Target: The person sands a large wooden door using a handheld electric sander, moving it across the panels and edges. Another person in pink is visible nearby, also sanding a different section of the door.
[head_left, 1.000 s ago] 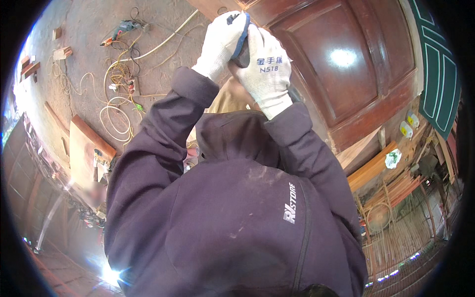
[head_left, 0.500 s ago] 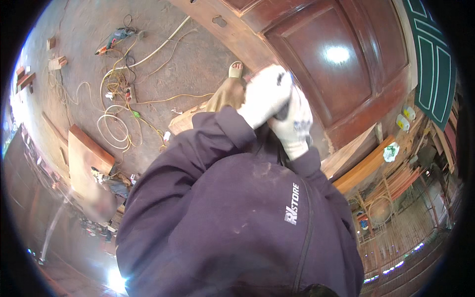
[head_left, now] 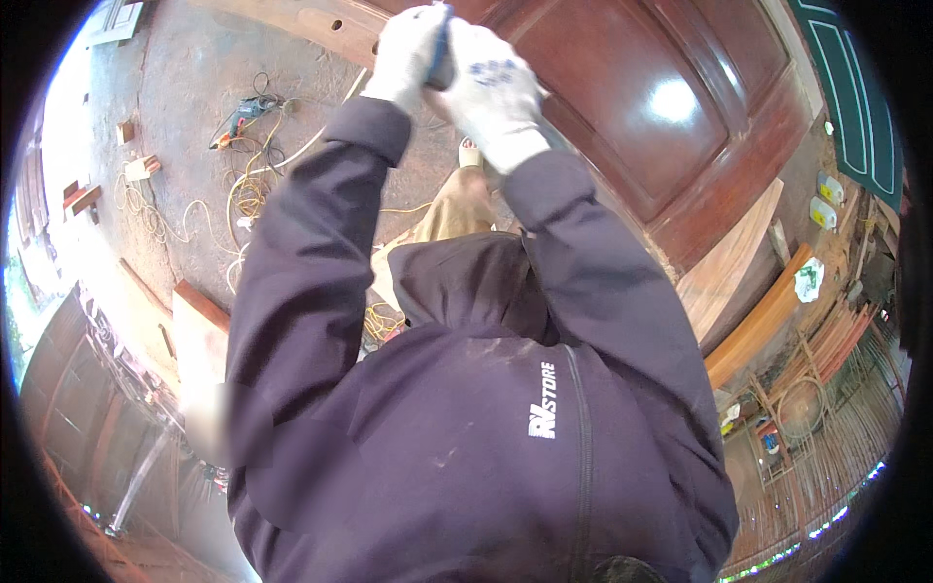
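Both my hands, in white work gloves, are stretched out ahead of me, close together over the edge of a dark red-brown panelled wooden door. My left hand is closed, and my right hand is closed right beside it. Between them shows a narrow dark blue piece; the gloves hide most of it, so its kind is unclear. Along the door's left side runs a lighter wooden board with dark holes.
On the floor at left lie a blue-green power drill, tangled yellow cords and small wood blocks. At right are wooden planks, yellow-and-white containers and a green panel. My sandalled foot is below my hands.
Both hands have moved together from near my body, forward and to the left, with the arms now stretched out. The view has shifted slightly.
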`<state>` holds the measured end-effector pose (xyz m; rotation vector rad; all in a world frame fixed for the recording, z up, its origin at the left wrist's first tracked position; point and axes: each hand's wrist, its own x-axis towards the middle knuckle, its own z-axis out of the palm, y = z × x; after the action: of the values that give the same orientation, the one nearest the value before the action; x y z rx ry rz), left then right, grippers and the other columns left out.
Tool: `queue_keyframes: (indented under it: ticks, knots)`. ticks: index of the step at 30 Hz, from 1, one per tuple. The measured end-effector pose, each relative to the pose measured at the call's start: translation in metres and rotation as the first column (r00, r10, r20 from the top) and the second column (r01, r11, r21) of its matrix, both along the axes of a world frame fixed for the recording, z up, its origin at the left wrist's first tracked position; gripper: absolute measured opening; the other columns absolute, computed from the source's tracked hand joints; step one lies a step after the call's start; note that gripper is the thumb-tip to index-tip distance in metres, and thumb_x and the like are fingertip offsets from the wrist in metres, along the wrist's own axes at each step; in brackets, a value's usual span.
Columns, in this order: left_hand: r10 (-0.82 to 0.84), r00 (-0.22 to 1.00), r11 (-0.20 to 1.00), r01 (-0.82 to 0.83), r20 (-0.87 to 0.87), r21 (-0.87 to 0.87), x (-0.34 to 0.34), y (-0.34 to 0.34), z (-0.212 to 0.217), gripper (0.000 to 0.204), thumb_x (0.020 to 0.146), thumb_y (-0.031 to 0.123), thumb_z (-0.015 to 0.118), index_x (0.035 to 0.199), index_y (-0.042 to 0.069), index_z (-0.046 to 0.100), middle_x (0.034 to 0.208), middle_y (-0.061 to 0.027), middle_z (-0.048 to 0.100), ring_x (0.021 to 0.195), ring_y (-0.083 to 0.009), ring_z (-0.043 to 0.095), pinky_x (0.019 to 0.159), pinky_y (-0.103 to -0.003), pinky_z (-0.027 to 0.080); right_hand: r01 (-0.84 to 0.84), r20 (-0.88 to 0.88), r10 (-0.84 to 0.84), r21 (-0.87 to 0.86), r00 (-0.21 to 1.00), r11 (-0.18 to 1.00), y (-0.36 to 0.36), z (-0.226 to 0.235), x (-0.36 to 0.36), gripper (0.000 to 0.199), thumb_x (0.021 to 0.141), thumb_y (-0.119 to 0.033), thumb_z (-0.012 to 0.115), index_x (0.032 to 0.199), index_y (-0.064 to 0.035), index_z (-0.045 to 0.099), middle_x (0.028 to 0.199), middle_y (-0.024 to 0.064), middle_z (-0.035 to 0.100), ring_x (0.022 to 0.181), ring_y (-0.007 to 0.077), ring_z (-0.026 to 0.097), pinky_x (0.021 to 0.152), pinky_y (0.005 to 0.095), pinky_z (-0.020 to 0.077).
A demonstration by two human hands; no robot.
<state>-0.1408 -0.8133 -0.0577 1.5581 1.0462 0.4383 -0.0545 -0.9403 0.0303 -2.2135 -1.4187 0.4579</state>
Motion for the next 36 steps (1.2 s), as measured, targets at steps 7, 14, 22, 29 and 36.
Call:
queue_keyframes:
  ticks: [7,14,22,29,36]
  knots:
    - [-0.098,0.985,0.995,0.098,-0.143,-0.009,0.090,-0.195,0.058,0.039,0.095,0.040,0.055,0.095,0.006,0.073,0.096,-0.0201,0.072,0.094,-0.0400,0.068,0.085,-0.047,0.053,0.225,0.007,-0.225,-0.023,0.974,0.974,-0.182,0.011,0.048,0.079,0.074,-0.045,0.082,0.137,-0.0087,0.053,0.127,0.0157,0.063,0.117,0.0347,0.061,0.097,0.0460,0.0506]
    - [-0.288,0.931,0.951,0.250,-0.225,-0.179,0.141,-0.367,0.070,0.035,0.093,0.039,0.055,0.101,0.010,0.074,0.101,-0.0185,0.072,0.098,-0.0385,0.069,0.090,-0.047,0.053,0.325,-0.038,-0.329,-0.091,0.943,0.941,-0.357,0.016,0.080,0.091,0.070,-0.049,0.084,0.141,-0.0036,0.049,0.131,0.0198,0.059,0.122,0.0372,0.056,0.103,0.0464,0.0443]
    - [-0.370,0.914,0.919,0.333,-0.166,-0.211,0.139,-0.384,0.076,0.031,0.091,0.034,0.056,0.090,0.007,0.072,0.091,-0.0194,0.071,0.093,-0.0391,0.068,0.084,-0.049,0.052,0.368,0.029,-0.367,-0.084,0.930,0.926,-0.385,0.009,0.076,0.089,0.068,-0.043,0.086,0.140,-0.0047,0.051,0.131,0.0191,0.061,0.121,0.0376,0.059,0.100,0.0453,0.0481]
    - [-0.069,0.990,0.997,0.064,-0.124,-0.045,0.063,-0.219,0.073,0.035,0.095,0.032,0.056,0.098,-0.001,0.069,0.096,-0.0236,0.070,0.091,-0.0387,0.068,0.084,-0.045,0.052,0.134,0.098,-0.146,0.119,0.985,0.984,-0.203,0.013,0.034,0.069,0.070,-0.035,0.083,0.127,-0.0071,0.058,0.116,0.0129,0.066,0.108,0.0300,0.065,0.092,0.0426,0.0522]
    - [0.202,0.969,0.853,-0.104,0.140,-0.511,-0.004,-0.056,0.045,0.025,0.100,0.027,0.057,0.099,0.006,0.069,0.095,-0.0033,0.069,0.088,-0.0164,0.065,0.081,-0.033,0.052,0.035,0.092,-0.039,0.046,0.995,0.998,-0.047,-0.007,-0.012,0.052,0.073,-0.032,0.076,0.116,-0.0084,0.058,0.105,0.0098,0.067,0.097,0.0260,0.067,0.082,0.0404,0.0541]
